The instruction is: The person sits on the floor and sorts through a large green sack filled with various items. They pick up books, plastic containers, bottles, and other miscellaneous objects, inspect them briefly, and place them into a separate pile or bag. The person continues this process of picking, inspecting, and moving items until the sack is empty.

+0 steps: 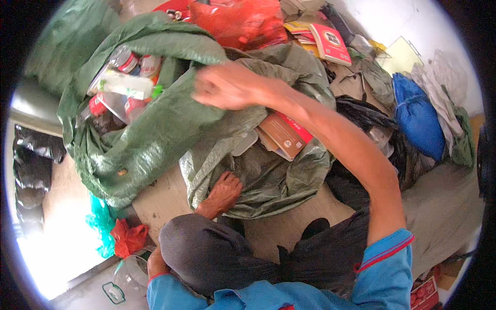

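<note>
My right hand (226,85) is stretched forward over the rim of a large green woven sack (155,135); it is blurred and its fingers look curled, and I cannot tell if they grip anything. The sack holds plastic bottles (126,61) with red labels and a whitish container (128,83). My left hand (224,192) rests on the near edge of a second, grey-green woven sack (271,193), its fingers bent over the material. Inside that sack lie a brown and red book (285,135) and a pale plastic tray (245,144).
Beyond the sacks are a red plastic bag (240,23) and a red book (331,43). At the right lie a blue bag (418,116) and black plastic bags (364,110). A crumpled red bag (128,236) and a clear plastic container (133,271) are at the lower left.
</note>
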Motion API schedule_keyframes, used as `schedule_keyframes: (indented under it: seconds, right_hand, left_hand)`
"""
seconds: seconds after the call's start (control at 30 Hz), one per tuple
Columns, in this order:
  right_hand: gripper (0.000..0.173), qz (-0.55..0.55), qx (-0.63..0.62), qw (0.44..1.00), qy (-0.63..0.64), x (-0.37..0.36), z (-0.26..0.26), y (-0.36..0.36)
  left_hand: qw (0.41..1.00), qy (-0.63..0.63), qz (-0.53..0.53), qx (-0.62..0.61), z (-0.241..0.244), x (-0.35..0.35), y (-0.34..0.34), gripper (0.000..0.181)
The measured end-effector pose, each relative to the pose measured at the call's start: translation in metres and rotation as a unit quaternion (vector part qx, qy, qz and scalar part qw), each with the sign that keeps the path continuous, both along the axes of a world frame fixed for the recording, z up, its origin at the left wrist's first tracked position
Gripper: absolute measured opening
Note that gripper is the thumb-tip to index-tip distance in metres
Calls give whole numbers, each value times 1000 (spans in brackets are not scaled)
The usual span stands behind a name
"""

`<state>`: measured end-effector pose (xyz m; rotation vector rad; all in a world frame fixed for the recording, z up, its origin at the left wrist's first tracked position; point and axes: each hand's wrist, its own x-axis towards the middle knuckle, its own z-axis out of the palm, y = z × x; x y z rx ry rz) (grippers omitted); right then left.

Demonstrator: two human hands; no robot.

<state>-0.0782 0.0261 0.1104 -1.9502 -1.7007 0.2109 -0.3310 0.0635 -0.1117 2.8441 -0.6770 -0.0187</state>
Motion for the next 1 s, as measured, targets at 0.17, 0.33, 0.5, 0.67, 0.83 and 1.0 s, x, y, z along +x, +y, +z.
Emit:
schedule_keyframes:
  seconds: [0.17, 0.33, 0.5, 0.67, 0.83, 1.0]
  right_hand:
    - [33, -104, -322, 858, 386, 27, -145, -153]
    - [24, -192, -345, 834, 385, 32, -157, -159]
    - [26, -145, -285, 885, 339, 7, -148, -116]
    - [35, -154, -318, 878, 323, -22, -173, -96]
    - [43, -229, -287, 882, 297, -32, -244, -103]
    - [63, -283, -286, 862, 307, -62, -266, -81]
  left_hand:
    - [999, 32, 17, -13, 33, 10, 5, 28]
    - [905, -245, 215, -273, 152, 27, 69, 18]
    - [721, -404, 547, -133, 217, 56, 213, 34]
    - [686, -54, 597, -413, 177, 68, 297, 38]
    - [609, -122, 594, -511, 175, 65, 288, 28]
    - [646, -239, 591, -421, 229, -22, 335, 20]
